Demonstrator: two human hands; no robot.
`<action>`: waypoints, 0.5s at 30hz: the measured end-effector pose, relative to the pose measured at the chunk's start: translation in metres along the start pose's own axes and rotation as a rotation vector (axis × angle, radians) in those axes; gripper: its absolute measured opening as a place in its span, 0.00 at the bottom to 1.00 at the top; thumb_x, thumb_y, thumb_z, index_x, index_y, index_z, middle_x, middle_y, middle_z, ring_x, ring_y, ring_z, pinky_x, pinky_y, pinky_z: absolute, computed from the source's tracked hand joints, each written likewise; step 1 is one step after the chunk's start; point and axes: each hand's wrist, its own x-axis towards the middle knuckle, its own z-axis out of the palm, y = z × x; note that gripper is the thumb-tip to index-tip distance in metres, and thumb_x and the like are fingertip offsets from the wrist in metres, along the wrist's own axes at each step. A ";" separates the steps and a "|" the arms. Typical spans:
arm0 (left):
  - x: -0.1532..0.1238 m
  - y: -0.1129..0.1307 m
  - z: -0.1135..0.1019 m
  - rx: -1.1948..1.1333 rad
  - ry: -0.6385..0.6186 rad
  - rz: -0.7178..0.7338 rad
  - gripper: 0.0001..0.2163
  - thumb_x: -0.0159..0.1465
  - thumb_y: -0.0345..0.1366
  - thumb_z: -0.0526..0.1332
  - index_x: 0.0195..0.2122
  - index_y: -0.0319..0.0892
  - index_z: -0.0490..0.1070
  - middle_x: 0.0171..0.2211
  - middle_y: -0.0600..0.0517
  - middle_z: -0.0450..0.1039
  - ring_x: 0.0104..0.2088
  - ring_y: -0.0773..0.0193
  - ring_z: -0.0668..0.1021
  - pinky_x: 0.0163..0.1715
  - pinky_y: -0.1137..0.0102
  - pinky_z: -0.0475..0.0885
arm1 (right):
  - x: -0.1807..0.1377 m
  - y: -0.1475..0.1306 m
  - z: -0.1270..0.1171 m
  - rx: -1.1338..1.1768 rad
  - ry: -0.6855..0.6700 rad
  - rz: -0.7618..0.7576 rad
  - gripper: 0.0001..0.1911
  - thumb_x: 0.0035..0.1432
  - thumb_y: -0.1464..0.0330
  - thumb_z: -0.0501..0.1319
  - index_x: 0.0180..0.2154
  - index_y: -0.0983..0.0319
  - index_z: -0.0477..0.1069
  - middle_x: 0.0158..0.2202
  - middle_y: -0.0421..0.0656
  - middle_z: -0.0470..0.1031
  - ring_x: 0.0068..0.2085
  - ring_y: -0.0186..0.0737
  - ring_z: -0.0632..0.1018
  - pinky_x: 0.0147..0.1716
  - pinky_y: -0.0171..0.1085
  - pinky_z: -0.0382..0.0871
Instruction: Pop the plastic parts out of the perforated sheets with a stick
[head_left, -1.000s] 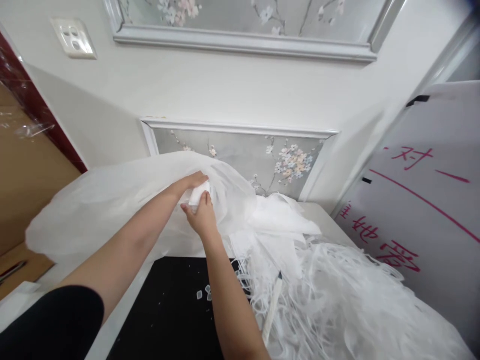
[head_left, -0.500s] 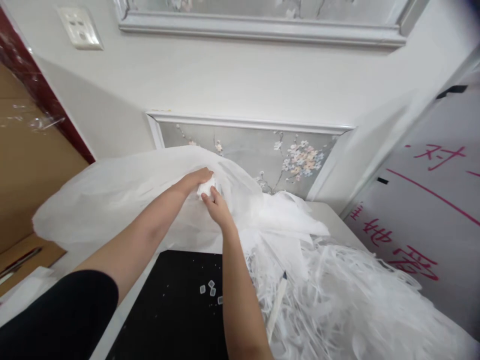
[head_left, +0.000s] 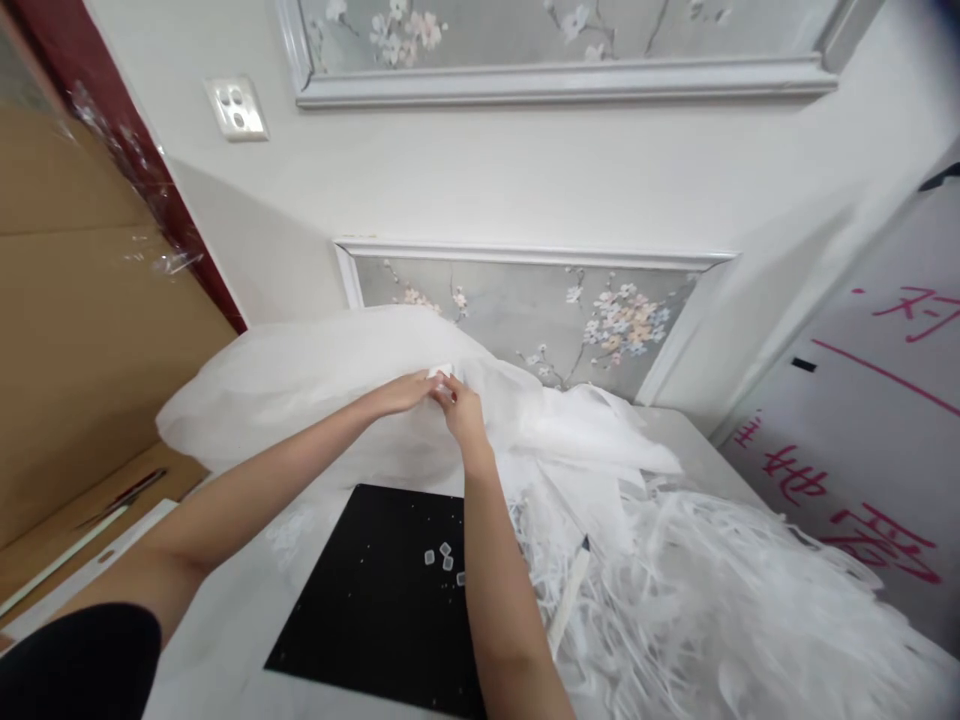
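Observation:
My left hand (head_left: 403, 391) and my right hand (head_left: 458, 402) meet at the top of a heap of sheer white fabric (head_left: 300, 380). Both pinch a small white folded bit of that fabric (head_left: 441, 374) between their fingertips. The fabric billows over the far side of the table and drapes toward the wall. Below my arms lies a black mat (head_left: 382, 590) with a few small clear plastic pieces (head_left: 444, 558) on it.
A pile of white cut strips (head_left: 697, 610) covers the table's right side, with a white-handled knife (head_left: 568, 595) lying in it. A white board with red writing (head_left: 862, 440) leans at the right. A brown panel (head_left: 75, 330) stands at the left, with pens (head_left: 124, 495) below it.
Both hands have shifted slightly right and farther along the fabric, closing to a fingertip pinch. The camera has turned, showing more of the brown panel at left.

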 end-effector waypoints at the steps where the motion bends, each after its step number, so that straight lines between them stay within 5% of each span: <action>1: -0.005 -0.002 0.004 0.017 -0.005 -0.011 0.26 0.71 0.51 0.42 0.56 0.38 0.67 0.58 0.44 0.68 0.59 0.51 0.68 0.58 0.60 0.62 | 0.000 0.001 0.001 -0.005 0.005 -0.014 0.21 0.61 0.61 0.59 0.55 0.57 0.72 0.58 0.46 0.70 0.57 0.46 0.73 0.57 0.43 0.65; 8: -0.009 0.004 0.017 0.161 0.008 -0.028 0.29 0.69 0.53 0.39 0.62 0.37 0.59 0.63 0.41 0.61 0.66 0.49 0.59 0.61 0.60 0.55 | 0.002 -0.001 0.002 -0.063 0.040 0.020 0.21 0.63 0.61 0.56 0.55 0.60 0.71 0.56 0.48 0.73 0.57 0.45 0.73 0.56 0.41 0.66; 15: -0.051 -0.009 -0.019 0.329 0.040 -0.122 0.26 0.70 0.47 0.35 0.54 0.44 0.67 0.52 0.45 0.73 0.52 0.51 0.74 0.49 0.61 0.67 | -0.018 -0.057 -0.032 -0.222 -0.104 0.090 0.47 0.54 0.57 0.65 0.67 0.67 0.47 0.66 0.56 0.56 0.66 0.52 0.60 0.61 0.46 0.58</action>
